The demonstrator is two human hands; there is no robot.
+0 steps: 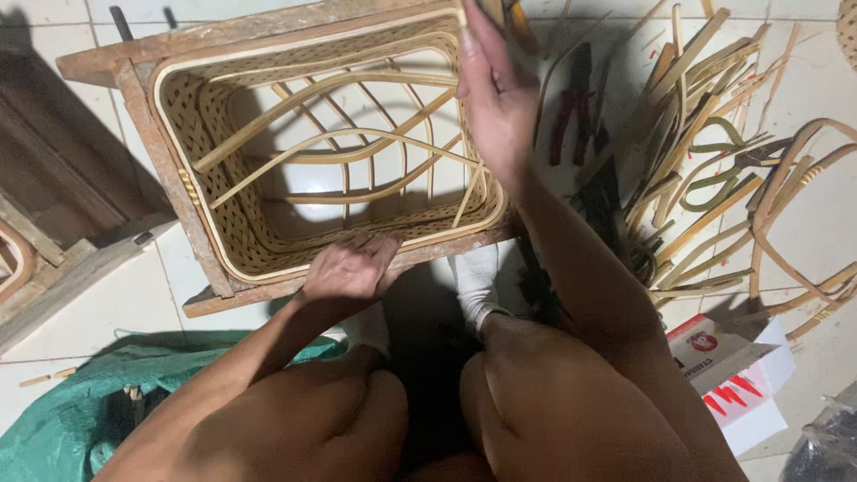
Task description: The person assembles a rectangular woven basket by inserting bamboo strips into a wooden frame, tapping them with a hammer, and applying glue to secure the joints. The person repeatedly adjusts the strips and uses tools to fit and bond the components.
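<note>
A rectangular woven basket (268,223) of pale cane is seen from above, set inside a rough wooden frame (161,170) that rests on the white tiled floor (821,54). Its walls are woven in an open lattice, and several bent cane ribs (348,138) arc across its open bottom, through which the floor shows.

The left hand (350,268) is laid palm down on the basket's near rim, fingers curled over the edge and pressed against it; nothing separate is held in it. The right hand (495,98) is raised over the far right corner of the basket, fingers extended and close together, a thin cane strip (464,22) being touched at the rim there; whether the strip is actually pinched cannot be told.

To the right of the basket, a loose heap of split cane strips (687,134) is spread on the floor, with curved cane loops (794,205) beyond it. Near the right knee, a small white cardboard box (741,375) is lying, rectangular, with red printing and a round red mark on its flap. A green tarpaulin (62,419) is bunched at the lower left. White socks (478,281) are worn on both feet, just below the frame.
</note>
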